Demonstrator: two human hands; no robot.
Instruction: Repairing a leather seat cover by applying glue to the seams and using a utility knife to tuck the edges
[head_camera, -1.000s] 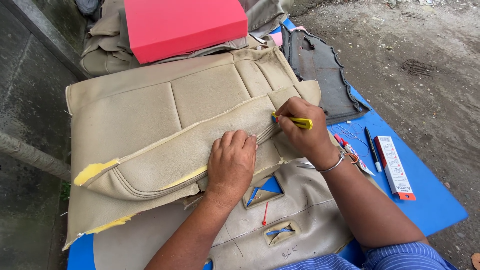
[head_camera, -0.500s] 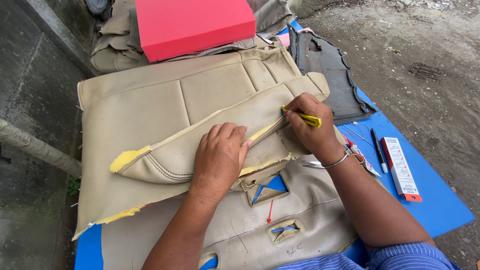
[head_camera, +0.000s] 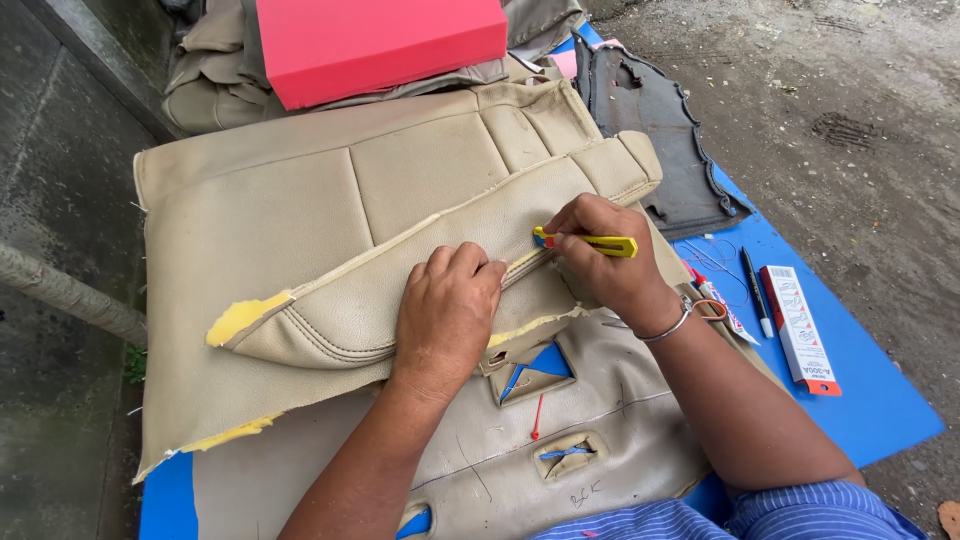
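A beige seat cover (head_camera: 300, 230) is laid across the blue worktop (head_camera: 850, 400), with a folded side panel (head_camera: 380, 300) on top showing yellow foam (head_camera: 240, 315) at its left end.

Risk, as judged: the cutter (head_camera: 590, 242) is worked along the piping seam just beside the left fingertips (head_camera: 480, 268); a slip toward the left could nick them, or slice the leather instead of the stitching. A shift of the panel under uneven pressure would cause the same.

Left hand (head_camera: 445, 315): laid flat, fingers loosely spread and slightly curled, pressed on the panel just left of the seam point. Nothing is gripped.

Right hand (head_camera: 605, 265): closed around the yellow cutter, tip pointed left at the seam; a bangle is worn at the wrist.

To the right on the worktop, a pen (head_camera: 757, 290) and a small white box (head_camera: 800, 330) are noted. A red block (head_camera: 380, 45) rests at the far side.
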